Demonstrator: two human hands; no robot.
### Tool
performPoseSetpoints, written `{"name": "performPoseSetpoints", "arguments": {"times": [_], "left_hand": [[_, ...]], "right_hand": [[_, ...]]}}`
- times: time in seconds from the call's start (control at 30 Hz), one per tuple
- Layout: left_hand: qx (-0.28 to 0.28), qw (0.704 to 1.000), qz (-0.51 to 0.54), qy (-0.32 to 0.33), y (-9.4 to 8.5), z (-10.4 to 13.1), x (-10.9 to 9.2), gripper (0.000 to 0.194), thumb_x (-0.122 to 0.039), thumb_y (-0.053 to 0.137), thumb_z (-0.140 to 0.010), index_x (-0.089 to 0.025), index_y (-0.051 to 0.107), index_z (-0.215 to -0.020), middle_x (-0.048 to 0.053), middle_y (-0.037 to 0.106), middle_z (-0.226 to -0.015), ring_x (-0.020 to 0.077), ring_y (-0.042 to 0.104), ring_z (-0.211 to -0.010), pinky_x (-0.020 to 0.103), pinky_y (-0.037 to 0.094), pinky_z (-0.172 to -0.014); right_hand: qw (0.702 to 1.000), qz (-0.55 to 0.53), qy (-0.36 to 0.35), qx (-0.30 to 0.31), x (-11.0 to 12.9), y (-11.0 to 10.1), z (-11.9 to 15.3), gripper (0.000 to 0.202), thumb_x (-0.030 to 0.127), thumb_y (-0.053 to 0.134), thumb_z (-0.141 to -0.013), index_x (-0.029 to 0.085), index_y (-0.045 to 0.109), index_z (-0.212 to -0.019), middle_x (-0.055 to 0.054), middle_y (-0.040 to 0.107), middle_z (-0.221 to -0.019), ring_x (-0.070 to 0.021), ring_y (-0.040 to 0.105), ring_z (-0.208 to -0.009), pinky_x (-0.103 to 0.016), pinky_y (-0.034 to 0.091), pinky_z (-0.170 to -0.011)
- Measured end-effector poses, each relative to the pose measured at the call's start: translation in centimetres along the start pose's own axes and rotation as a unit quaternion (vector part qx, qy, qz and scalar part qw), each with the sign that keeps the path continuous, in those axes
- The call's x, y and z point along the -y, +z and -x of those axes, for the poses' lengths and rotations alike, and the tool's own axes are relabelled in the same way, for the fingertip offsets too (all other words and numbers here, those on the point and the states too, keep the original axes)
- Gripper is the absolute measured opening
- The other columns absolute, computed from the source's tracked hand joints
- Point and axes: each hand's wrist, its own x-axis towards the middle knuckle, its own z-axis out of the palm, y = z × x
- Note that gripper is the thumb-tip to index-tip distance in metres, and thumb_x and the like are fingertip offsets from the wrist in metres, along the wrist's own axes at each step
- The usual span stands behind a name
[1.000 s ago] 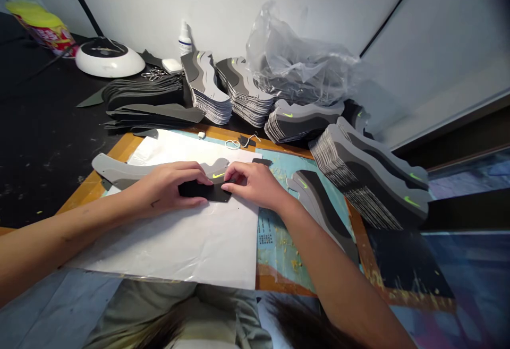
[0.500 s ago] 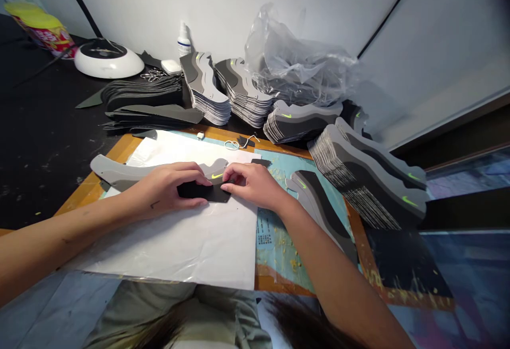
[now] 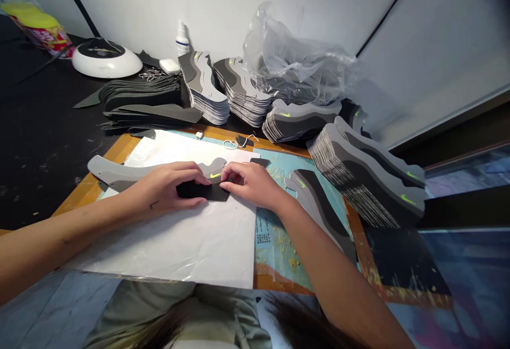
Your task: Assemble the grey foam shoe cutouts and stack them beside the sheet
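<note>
White sheet [image 3: 191, 243], hands unmoved, black piece [image 3: 203, 192]

Worktop [image 3: 35, 142]: black, speckled w/ bits.
Centre: orange-edged cutting mat [image 3: 119, 150], white sheet [image 3: 191, 243] on it.
Back row: stacks of grey shoe-shaped cutouts [image 3: 247, 96] (green marks), dark strips pile [image 3: 143, 94].
Far left: white round device [image 3: 105, 59], yellow-lid tub [image 3: 37, 27].
</note>
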Motion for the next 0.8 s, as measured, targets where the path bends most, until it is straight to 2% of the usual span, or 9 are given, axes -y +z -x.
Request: {"name": "performPoseSetpoints", "arguments": {"times": [0.33, 0.43, 0.53, 0.67, 0.8], "left_hand": [[0.004, 1.000, 0.004, -0.002, -0.1, 0.0, 0.0, 0.024, -0.032, 0.065, -0.088, -0.018, 0.066, -0.108, 0.006, 0.066, -0.102, 0.0178, 0.062, -0.094, 0.028, 0.049, -0.083], [0.001, 1.000, 0.002, 0.000, 0.0, 0.0, 0.0, 0.024, -0.032, 0.065, -0.088, -0.018, 0.066, -0.108, 0.006, 0.066, -0.101, 0.0176, 0.062, -0.093, 0.028, 0.049, -0.082], [-0.003, 1.000, 0.002, -0.003, 0.1, -0.1, 0.0, 0.024, -0.033, 0.065, -0.088, -0.019, 0.066, -0.108, 0.006, 0.066, -0.101, 0.0173, 0.062, -0.092, 0.028, 0.049, -0.082], [-0.008, 1.000, 0.002, -0.005, 0.2, -0.1, 0.1, 0.025, -0.035, 0.065, -0.088, -0.019, 0.067, -0.107, 0.005, 0.066, -0.101, 0.0179, 0.063, -0.092, 0.028, 0.049, -0.083], [-0.005, 1.000, -0.007, -0.006, 0.4, -0.1, 0.4, 0.025, -0.036, 0.064, -0.088, -0.020, 0.068, -0.108, 0.006, 0.066, -0.101, 0.0184, 0.063, -0.092, 0.027, 0.049, -0.082]], "right_hand": [[0.999, 0.038, -0.009, -0.018, -0.1, 0.5, -0.2, 0.008, 0.026, 0.068, -0.083, 0.021, 0.063, -0.087, 0.002, 0.064, -0.076, -0.0134, 0.056, -0.075, -0.027, 0.039, -0.073], [1.000, 0.009, -0.001, -0.017, -0.2, 0.4, -0.2, 0.012, 0.032, 0.067, -0.085, 0.021, 0.063, -0.087, 0.002, 0.061, -0.077, -0.0129, 0.053, -0.072, -0.026, 0.038, -0.070], [0.998, -0.023, 0.024, -0.052, -0.4, 0.1, -0.2, 0.016, 0.037, 0.060, -0.091, 0.022, 0.062, -0.092, 0.002, 0.057, -0.077, -0.0126, 0.049, -0.069, -0.026, 0.038, -0.067], [0.995, -0.047, 0.038, -0.079, -0.8, -0.3, -0.3, 0.014, 0.032, 0.051, -0.095, 0.022, 0.059, -0.100, 0.001, 0.059, -0.081, -0.0127, 0.050, -0.069, -0.026, 0.040, -0.067], [0.996, -0.007, -0.014, -0.090, -1.1, -0.3, -0.4, 0.011, 0.023, 0.053, -0.093, 0.019, 0.063, -0.089, -0.002, 0.063, -0.089, -0.0138, 0.055, -0.080, -0.026, 0.041, -0.074]]}}
